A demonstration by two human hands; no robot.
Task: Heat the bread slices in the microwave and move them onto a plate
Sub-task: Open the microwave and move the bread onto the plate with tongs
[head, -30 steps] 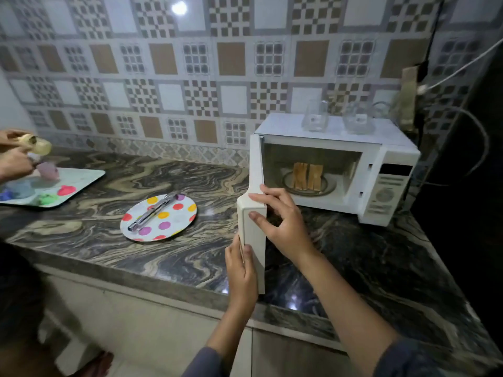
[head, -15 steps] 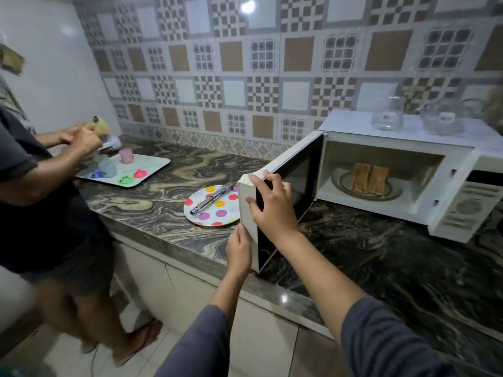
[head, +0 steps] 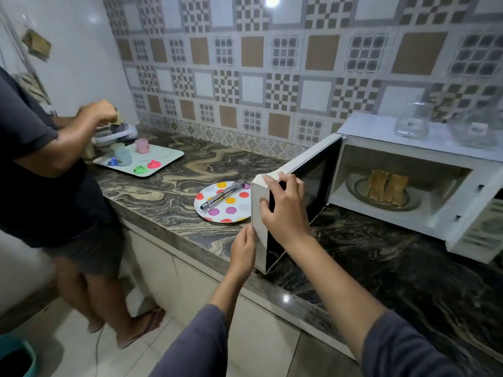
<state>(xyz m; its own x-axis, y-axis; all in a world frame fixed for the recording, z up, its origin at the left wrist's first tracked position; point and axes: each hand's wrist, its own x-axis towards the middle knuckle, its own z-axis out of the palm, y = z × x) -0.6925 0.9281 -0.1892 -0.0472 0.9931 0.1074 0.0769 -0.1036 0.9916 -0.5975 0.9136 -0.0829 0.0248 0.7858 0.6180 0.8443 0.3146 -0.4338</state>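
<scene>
My left hand [head: 243, 248] lies flat against the free edge of the microwave door [head: 304, 159]; my right hand [head: 283, 210] curls round that edge above. Beyond, tongs [head: 221, 195] lie on the dotted plate [head: 217, 216]. Deepest in, the bread slices [head: 388, 186] sit on the turntable [head: 353, 190] — light, crumbly, maybe hot, so I'd pinch their edges. The control panel [head: 487, 229] is cut off.
</scene>
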